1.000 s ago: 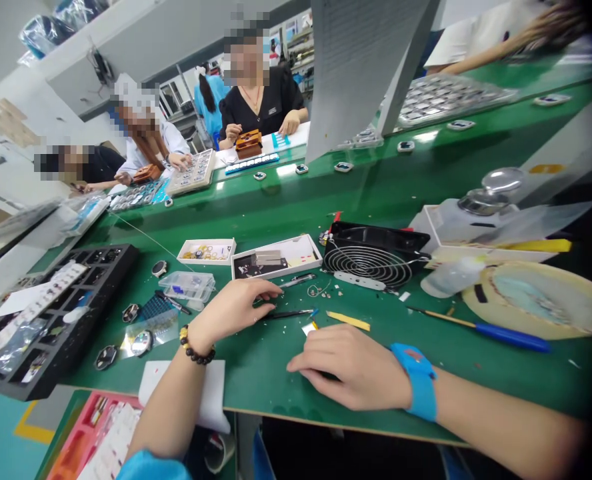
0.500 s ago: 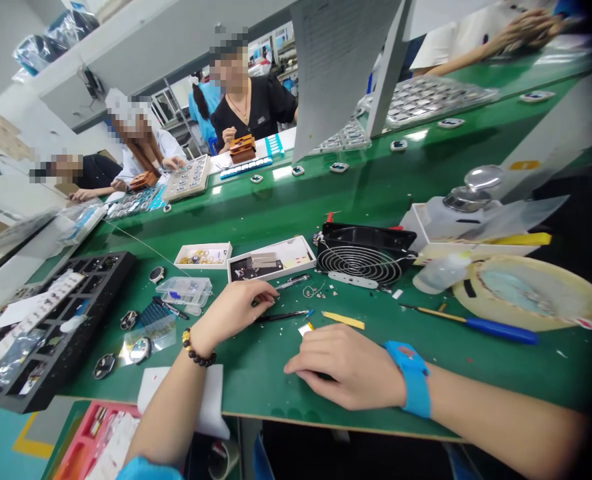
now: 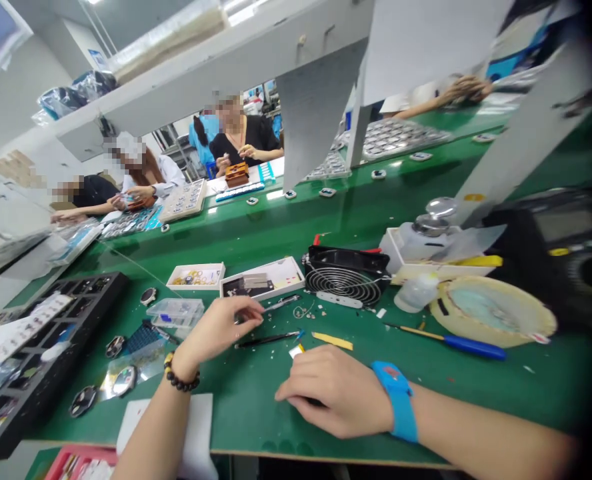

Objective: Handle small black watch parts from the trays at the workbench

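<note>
On the green bench (image 3: 256, 393), left hand (image 3: 216, 327) pinches metal tweezers (image 3: 281, 303); right hand (image 3: 333, 390) rests curled, grasp indiscernible. Recommended: lift slowly.

Hiding something dark under the right hand (image 3: 333, 393), only a sliver peeking out at the fingertips. Possibly pinching a small part in the left hand (image 3: 221, 327), too tiny to tell. Running off the left edge: the black tray (image 3: 36, 380). Getting cut by the bottom edge: the pink tray (image 3: 81, 463) and the white pad (image 3: 199, 433). Blurring away at the right: a dark machine (image 3: 561, 253). Staying too small to read: bits inside the white box (image 3: 196, 275). Vanishing behind a pillar: a co-worker's arm (image 3: 426, 107).
</note>
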{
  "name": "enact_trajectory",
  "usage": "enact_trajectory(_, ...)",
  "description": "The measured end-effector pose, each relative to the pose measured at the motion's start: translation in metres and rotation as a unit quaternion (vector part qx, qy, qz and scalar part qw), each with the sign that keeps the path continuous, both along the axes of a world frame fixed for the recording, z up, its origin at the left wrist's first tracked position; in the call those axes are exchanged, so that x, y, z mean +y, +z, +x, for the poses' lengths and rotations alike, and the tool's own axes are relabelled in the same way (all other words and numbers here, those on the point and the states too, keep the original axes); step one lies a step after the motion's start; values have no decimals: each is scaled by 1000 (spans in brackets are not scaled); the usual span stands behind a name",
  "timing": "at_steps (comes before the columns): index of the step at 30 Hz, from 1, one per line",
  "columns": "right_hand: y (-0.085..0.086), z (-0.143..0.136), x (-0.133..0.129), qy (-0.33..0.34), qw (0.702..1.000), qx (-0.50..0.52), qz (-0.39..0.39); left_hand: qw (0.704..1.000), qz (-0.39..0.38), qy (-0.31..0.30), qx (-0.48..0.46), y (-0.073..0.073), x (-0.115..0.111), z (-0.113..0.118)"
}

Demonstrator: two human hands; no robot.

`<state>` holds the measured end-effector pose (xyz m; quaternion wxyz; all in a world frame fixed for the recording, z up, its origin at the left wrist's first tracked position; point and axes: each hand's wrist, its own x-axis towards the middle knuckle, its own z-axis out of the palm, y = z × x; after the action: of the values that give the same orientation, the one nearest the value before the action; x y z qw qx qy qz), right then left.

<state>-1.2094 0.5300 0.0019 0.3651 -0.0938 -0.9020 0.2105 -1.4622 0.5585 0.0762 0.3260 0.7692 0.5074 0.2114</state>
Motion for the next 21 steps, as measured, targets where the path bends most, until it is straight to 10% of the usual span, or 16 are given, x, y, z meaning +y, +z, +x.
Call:
enact_trajectory(10, -12, -8, 5, -4, 995, -92, 31, 984, 34, -72, 159, -29, 3, 6)
enact_trajectory(21, -15, 0, 15, 30, 982, -172, 72, 976, 200, 51, 64, -23, 10, -6)
